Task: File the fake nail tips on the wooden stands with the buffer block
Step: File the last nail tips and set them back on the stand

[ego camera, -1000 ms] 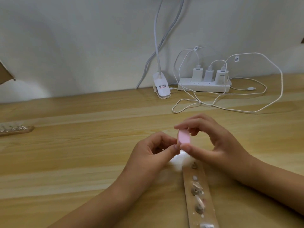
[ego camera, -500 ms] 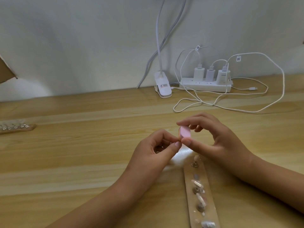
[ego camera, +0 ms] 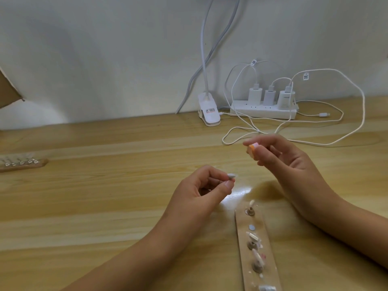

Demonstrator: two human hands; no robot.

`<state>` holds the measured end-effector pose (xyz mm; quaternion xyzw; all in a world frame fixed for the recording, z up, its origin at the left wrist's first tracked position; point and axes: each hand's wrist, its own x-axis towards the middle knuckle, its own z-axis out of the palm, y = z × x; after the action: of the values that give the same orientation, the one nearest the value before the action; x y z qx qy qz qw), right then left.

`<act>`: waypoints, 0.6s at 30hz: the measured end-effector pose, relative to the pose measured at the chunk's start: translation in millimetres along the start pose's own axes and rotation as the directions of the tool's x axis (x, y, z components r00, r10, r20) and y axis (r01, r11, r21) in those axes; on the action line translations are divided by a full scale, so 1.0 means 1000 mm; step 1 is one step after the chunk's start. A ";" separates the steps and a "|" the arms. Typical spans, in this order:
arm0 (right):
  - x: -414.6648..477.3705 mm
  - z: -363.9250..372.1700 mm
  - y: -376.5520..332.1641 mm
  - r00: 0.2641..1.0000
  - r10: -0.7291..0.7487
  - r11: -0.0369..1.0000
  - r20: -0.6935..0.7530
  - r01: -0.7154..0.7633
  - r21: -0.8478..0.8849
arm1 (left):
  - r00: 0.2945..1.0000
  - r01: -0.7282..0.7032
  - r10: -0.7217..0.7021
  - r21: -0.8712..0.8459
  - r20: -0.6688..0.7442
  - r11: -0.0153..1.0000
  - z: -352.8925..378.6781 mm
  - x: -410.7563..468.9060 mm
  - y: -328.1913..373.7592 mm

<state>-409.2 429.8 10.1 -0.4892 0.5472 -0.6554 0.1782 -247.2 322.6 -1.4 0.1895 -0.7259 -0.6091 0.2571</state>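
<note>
My left hand [ego camera: 201, 190] pinches a small nail tip holder [ego camera: 294, 175] between thumb and forefinger, its round grey base showing at the fingertips. My right hand [ego camera: 281, 158] is raised to the right of it and pinches the pink and orange buffer block [ego camera: 252, 151]. The two hands are apart. Below them a wooden stand [ego camera: 268, 267] lies lengthwise on the desk, carrying several nail tips on pegs and one bare round magnet spot [ego camera: 252, 227]. A second wooden stand [ego camera: 23, 163] with several clear tips lies at the far left.
At the back by the wall are a white lamp clip [ego camera: 209, 111] and a white power strip [ego camera: 264, 111] with three chargers. Loose white cables [ego camera: 315, 131] trail over the desk behind my right hand. A brown cardboard corner [ego camera: 8, 91] shows at the left edge.
The hands were together, the block against the tip. They have since drawn apart: the right hand lifted the block up and right, the left hand moved down and left.
</note>
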 end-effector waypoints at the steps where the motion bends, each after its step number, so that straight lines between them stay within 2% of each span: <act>1: -0.001 0.001 -0.001 1.000 -0.013 0.999 0.008 0.013 0.037 | 1.000 -0.003 0.003 0.000 0.002 1.000 0.000 0.000 -0.001; 6: -0.007 0.007 -0.005 0.988 -0.069 0.991 0.136 0.051 0.128 | 1.000 -0.017 0.017 -0.008 0.002 1.000 -0.001 0.001 0.000; 11: -0.008 0.010 0.001 0.977 -0.044 0.999 0.209 0.041 0.021 | 0.999 -0.053 0.053 -0.043 0.009 0.998 0.000 0.001 0.001; 18: -0.007 0.009 0.004 0.967 -0.146 0.981 0.207 0.168 -0.096 | 0.999 -0.043 0.042 -0.071 -0.018 0.997 -0.001 0.003 0.000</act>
<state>-399.7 429.3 2.3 -0.6033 0.5224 -0.5833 0.1515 -248.8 320.1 -0.8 0.1698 -0.7054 -0.6274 0.2828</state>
